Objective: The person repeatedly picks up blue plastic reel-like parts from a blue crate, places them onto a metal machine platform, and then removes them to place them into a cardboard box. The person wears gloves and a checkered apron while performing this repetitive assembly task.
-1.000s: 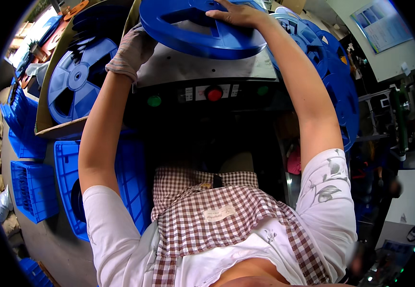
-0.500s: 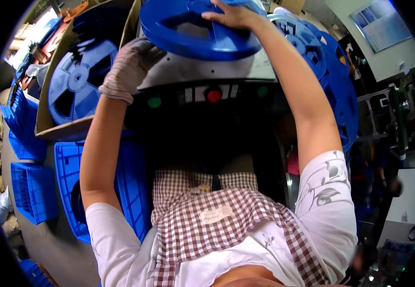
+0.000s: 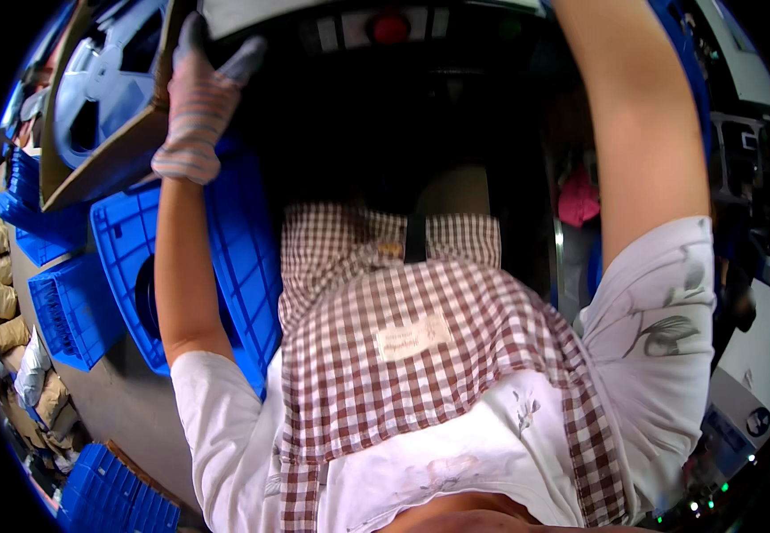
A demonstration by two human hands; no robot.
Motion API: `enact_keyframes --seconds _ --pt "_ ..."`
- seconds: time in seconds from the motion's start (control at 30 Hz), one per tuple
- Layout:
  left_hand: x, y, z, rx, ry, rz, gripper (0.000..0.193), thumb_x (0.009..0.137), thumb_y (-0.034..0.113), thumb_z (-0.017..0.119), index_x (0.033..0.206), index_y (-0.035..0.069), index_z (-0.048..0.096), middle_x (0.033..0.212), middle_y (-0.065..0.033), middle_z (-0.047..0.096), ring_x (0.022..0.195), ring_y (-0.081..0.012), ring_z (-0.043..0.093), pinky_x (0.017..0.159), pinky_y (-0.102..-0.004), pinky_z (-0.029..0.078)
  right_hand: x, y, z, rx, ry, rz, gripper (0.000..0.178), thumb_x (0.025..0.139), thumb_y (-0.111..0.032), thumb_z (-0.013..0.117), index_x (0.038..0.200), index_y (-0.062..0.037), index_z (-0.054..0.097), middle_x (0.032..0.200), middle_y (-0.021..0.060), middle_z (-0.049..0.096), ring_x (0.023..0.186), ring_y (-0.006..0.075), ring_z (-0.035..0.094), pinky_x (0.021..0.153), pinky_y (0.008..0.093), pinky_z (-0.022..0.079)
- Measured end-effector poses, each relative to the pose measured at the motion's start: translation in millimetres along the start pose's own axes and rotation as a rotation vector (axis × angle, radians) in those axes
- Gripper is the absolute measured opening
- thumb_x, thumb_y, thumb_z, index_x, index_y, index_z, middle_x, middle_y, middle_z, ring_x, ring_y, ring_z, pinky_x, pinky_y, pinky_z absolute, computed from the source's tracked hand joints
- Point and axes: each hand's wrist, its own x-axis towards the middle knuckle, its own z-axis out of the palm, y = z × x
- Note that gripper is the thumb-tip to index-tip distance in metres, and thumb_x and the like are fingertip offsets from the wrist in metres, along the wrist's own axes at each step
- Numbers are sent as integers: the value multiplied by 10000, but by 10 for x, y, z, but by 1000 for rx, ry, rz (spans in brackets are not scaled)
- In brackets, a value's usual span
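A: What do we make out of the left hand [image 3: 200, 99]?

B: We see it in a striped knitted glove with greyish fingertips, raised near the upper edge. Its thumb is spread well away from the fingers, with a dark gap between.

A: And the right hand?

B: We see only the bare right forearm [image 3: 638, 115], running up past the upper edge. The hand itself lies beyond our view, so we cannot tell whether it is spread, pressed together or pinching something.

A: What is nearest the glove?

B: The large, pale-blue plastic reel with broad spokes and a round hub [image 3: 101, 82]. We find it inside the brown cardboard box [image 3: 105, 164], just left of the gloved fingers. We cannot tell whether the glove touches the box.

A: What else lies around?

B: Behind the bare left forearm [image 3: 185, 275] we have the big, ribbed blue plastic crate [image 3: 245, 231], and farther left the smaller blue plastic crate [image 3: 79, 311]. At top centre we notice the blurred round red button [image 3: 391, 27]. Lower down, we see the brown-and-white checked cloth apron [image 3: 385, 391] over the white short-sleeved shirt [image 3: 225, 426].
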Motion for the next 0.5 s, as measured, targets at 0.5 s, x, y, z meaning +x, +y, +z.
enact_keyframes --seconds 0.5 --pt "1507 759 -639 -967 -39 -40 468 921 199 610 1306 -19 456 1137 -167 619 1075 -238 596 979 -307 455 131 87 78 -83 12 132 1052 711 -856 432 1460 -127 303 1360 246 472 1239 384 494 1043 496 386"
